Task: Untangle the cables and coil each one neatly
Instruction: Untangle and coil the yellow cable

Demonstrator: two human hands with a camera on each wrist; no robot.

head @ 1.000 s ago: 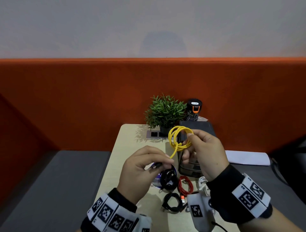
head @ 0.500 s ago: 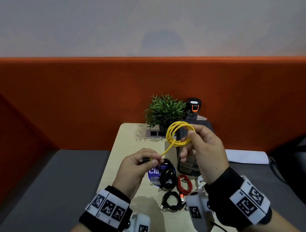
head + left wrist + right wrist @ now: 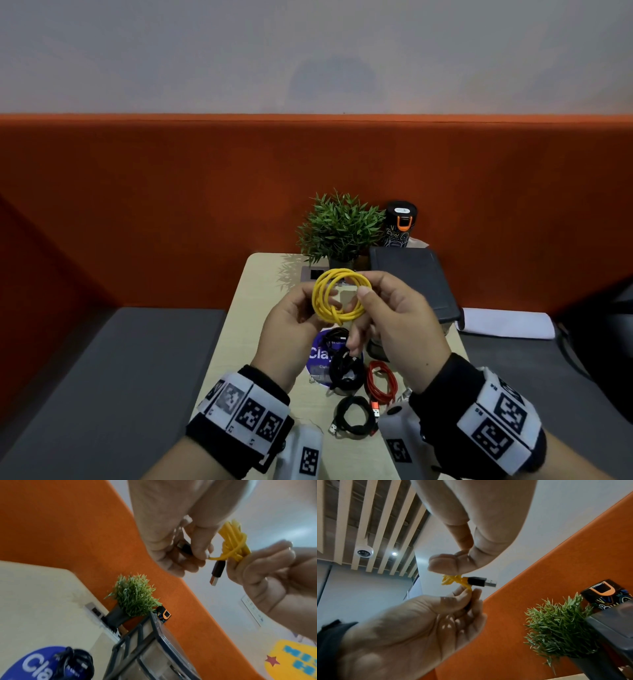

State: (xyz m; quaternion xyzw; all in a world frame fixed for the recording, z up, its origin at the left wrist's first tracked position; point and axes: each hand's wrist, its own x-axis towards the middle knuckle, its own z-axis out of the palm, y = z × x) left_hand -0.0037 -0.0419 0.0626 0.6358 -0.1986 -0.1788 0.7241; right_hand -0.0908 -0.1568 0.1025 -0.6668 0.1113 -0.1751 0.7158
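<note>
yellow cable (image 3: 339, 296) | coiled | pinched between both hands' fingers (image 3: 363, 294)

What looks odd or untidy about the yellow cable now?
Little stands out. The yellow cable is a round coil held up by both hands, left hand and right hand. Only its USB plug sticks out loose from the bundle, not tucked in.
</note>
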